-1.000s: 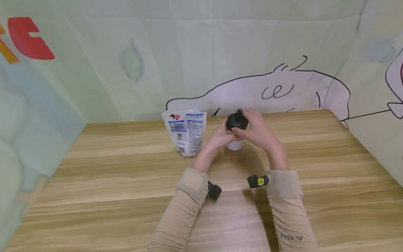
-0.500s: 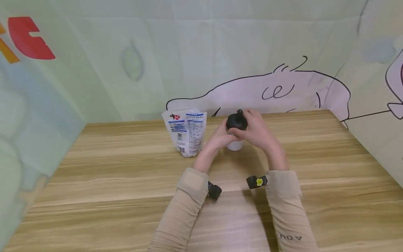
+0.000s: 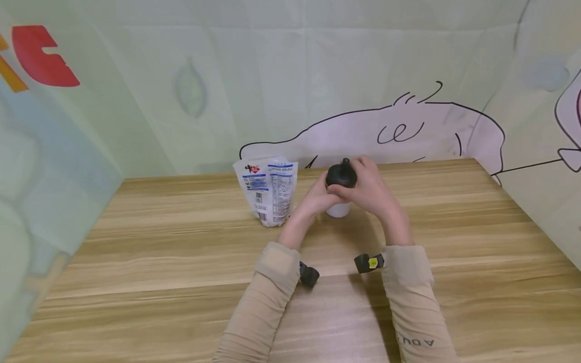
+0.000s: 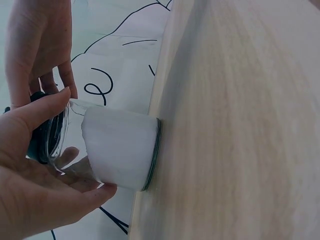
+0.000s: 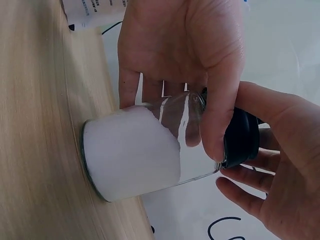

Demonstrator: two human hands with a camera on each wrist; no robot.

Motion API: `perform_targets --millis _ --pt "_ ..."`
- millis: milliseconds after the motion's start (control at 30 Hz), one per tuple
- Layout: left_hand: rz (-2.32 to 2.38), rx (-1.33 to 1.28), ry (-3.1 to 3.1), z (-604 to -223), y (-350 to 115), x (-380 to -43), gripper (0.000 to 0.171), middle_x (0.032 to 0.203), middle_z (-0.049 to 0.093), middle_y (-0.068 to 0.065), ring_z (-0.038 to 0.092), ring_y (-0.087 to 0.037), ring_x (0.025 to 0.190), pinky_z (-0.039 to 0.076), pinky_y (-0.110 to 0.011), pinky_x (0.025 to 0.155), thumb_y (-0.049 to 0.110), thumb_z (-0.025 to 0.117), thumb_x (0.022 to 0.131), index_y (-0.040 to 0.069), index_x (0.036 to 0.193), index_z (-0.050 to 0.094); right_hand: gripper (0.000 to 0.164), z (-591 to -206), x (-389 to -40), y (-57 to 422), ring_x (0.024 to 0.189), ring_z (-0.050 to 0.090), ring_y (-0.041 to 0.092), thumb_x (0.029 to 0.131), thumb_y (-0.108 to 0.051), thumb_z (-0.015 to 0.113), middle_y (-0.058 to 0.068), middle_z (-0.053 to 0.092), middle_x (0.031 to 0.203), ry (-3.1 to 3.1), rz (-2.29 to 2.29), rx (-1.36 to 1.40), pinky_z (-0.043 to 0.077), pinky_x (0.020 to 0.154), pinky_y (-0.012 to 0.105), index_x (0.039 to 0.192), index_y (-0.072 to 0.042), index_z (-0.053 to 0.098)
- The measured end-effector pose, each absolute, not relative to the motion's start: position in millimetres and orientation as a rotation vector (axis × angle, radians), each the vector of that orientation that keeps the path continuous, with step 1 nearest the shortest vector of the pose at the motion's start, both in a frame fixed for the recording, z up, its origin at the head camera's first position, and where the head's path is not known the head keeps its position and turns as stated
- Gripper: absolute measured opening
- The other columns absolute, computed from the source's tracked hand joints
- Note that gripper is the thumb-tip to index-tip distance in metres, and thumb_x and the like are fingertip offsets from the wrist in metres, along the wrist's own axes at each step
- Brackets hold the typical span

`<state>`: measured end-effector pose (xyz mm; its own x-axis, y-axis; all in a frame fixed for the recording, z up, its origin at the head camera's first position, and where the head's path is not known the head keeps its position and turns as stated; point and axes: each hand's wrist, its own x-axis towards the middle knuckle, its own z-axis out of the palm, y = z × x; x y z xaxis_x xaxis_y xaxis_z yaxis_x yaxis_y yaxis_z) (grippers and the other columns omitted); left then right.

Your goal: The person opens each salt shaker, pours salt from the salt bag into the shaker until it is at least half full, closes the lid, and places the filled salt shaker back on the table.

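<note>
A clear glass jar [image 5: 132,155] partly filled with white granules stands upright on the table. Its black lid [image 3: 340,175] has a small knob-like spout on top. My left hand [image 3: 317,196] wraps round the glass just below the lid, thumb on the near side and fingers behind. From the other side my right hand [image 3: 373,187] grips the lid, its thumb across the front of the rim. The right wrist view shows the right fingers [image 5: 245,177] curled at the lid's edge. The granules slope inside the jar, with bare glass above them.
A white printed pouch [image 3: 270,194] stands upright just left of the jar, close to my left hand. Wood-grain table [image 3: 159,272] extends around both arms. A cloth backdrop [image 3: 281,75] with cartoon drawings rises behind the back edge. Black wrist cameras [image 3: 309,276] hang by both cuffs.
My right hand has turned slightly on the lid: its thumb has slid left along the rim, and the right wrist and cuff have shifted a little left. Left hand, jar and pouch look unchanged.
</note>
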<state>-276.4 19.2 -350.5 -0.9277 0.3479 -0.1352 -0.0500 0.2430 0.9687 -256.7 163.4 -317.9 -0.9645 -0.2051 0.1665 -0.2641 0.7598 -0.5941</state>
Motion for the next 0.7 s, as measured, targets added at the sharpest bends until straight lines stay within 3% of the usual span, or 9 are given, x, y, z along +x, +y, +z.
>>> perform_targets --millis 333,700 --pt "1.756 0.266 2.189 -351.9 18.9 -275.3 0.072 0.148 0.043 -0.011 0.039 -0.028 0.138 0.027 -0.048 0.116 0.014 0.073 0.082 0.011 0.143 0.036 0.081 -320.3 -258.7 172.8 0.132 0.041 0.036 0.083 -0.035 0.074 0.016 0.041 0.146 -2.787 1.185 0.419 0.036 0.109 0.052 0.147 -0.008 0.035" --pt "1.750 0.246 2.193 -350.0 17.5 -272.5 0.074 0.151 0.040 -0.009 0.032 -0.028 0.142 0.021 -0.052 0.118 0.015 0.074 0.081 0.012 0.144 0.036 0.070 -316.3 -255.5 173.1 0.135 0.043 0.036 0.088 -0.021 0.068 0.017 0.043 0.149 -2.807 1.263 0.439 0.033 0.112 0.053 0.149 -0.010 0.034"
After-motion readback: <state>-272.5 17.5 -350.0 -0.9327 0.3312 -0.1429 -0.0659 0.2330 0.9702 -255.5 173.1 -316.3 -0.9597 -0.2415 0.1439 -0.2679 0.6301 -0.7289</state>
